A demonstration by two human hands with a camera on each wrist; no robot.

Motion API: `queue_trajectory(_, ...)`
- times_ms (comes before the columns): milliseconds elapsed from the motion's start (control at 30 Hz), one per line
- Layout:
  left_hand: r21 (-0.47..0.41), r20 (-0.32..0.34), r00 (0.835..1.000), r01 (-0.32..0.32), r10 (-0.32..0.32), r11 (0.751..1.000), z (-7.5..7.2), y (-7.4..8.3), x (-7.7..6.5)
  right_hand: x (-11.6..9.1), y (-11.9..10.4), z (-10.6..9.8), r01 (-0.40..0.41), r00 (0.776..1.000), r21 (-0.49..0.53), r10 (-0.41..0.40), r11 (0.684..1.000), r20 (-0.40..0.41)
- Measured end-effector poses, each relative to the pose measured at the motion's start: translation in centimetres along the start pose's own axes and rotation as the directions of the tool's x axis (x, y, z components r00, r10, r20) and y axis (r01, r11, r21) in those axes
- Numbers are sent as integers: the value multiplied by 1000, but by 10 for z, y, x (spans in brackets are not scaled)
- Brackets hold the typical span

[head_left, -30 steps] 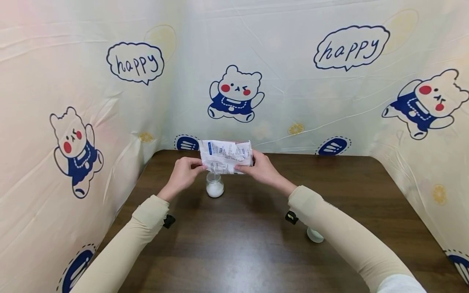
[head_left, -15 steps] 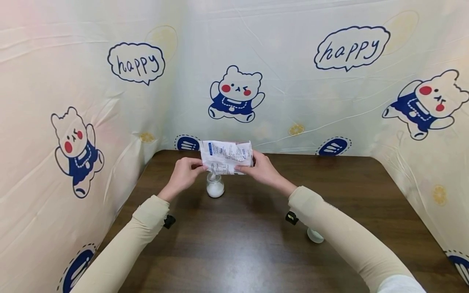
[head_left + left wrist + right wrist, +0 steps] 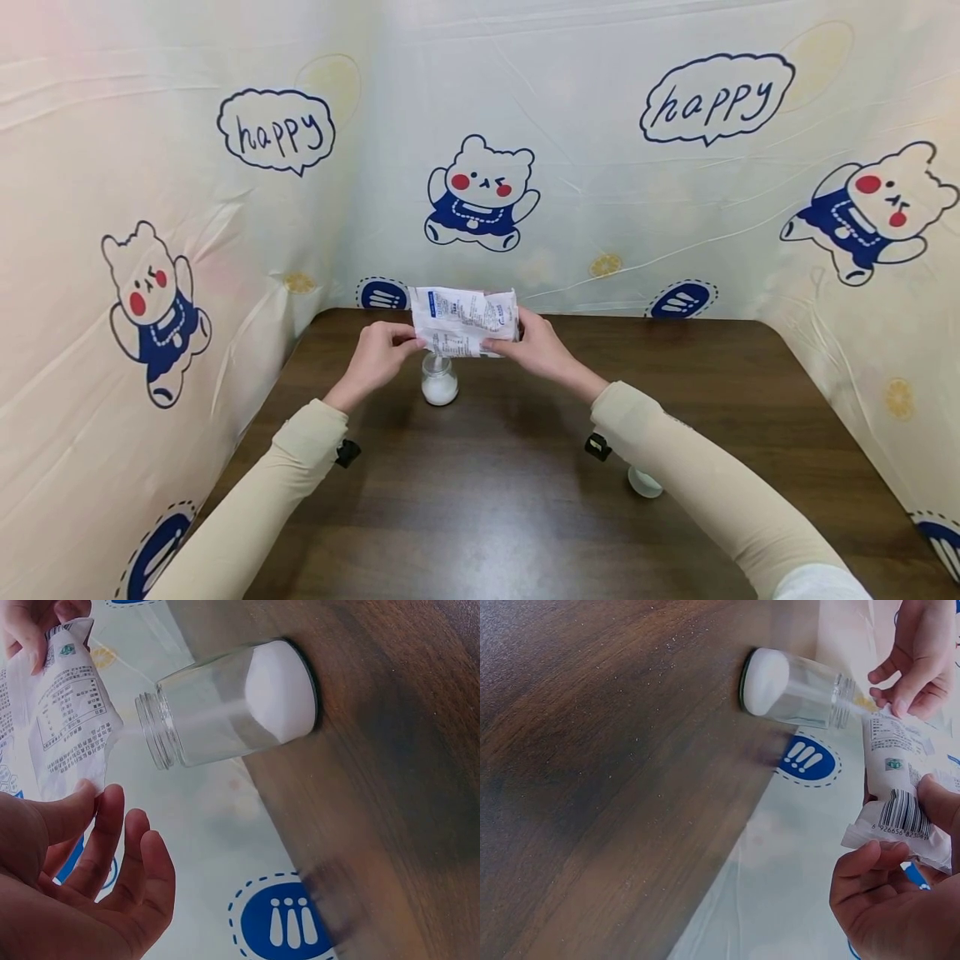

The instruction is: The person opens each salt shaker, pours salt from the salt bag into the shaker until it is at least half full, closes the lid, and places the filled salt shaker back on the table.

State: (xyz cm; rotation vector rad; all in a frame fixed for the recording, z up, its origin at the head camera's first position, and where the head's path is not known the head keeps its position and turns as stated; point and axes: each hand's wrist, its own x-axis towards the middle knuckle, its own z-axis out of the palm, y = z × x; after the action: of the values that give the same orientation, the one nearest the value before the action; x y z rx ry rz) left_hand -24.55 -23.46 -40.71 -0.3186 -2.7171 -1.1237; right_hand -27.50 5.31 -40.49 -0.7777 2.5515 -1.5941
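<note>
A white printed plastic bag (image 3: 465,323) is held tilted over an upright glass jar (image 3: 439,385). My left hand (image 3: 378,354) pinches the bag's left corner between thumb and index finger, its other fingers loosely bent in the left wrist view. At the barcode end, my right hand (image 3: 907,892) grips the bag with thumb and fingers. A thin stream of fine white grains (image 3: 810,691) runs from the bag's corner through the jar's threaded mouth. White grains (image 3: 277,694) cover the jar's bottom. The bag's corner is close to the mouth, apart from it.
A small, pale round container (image 3: 645,482) stands at the right, partly hidden behind my right sleeve (image 3: 697,467). Scattered white specks lie on the dark wooden table (image 3: 630,787). A printed cloth (image 3: 570,208) hangs behind the table and along its sides.
</note>
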Motion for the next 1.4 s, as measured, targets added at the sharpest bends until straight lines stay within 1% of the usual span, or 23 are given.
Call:
queue_trajectory(300,2,0,1000,11,-11,1000,-1,0,0,0,-2,0,2,1000,5,-2,1000,10)
queue_trajectory(533,0,8,1000,27,-27,1000,-2,0,-3,-1,-2,2,2,1000,8,-2,1000,10)
queue_trajectory(767,0,-3,1000,15,-15,1000,-1,0,-4,-2,0,3,10,1000,-4,-10,1000,-2)
queue_trajectory(1000,14,-3,1000,6,-6,1000,-1,-1,-6,-2,0,4,9,1000,-2,-9,1000,5)
queue_trajectory(1400,3,-2,1000,8,-8,1000,1,1,-3,-3,-3,-1,-5,1000,-2,5,1000,15)
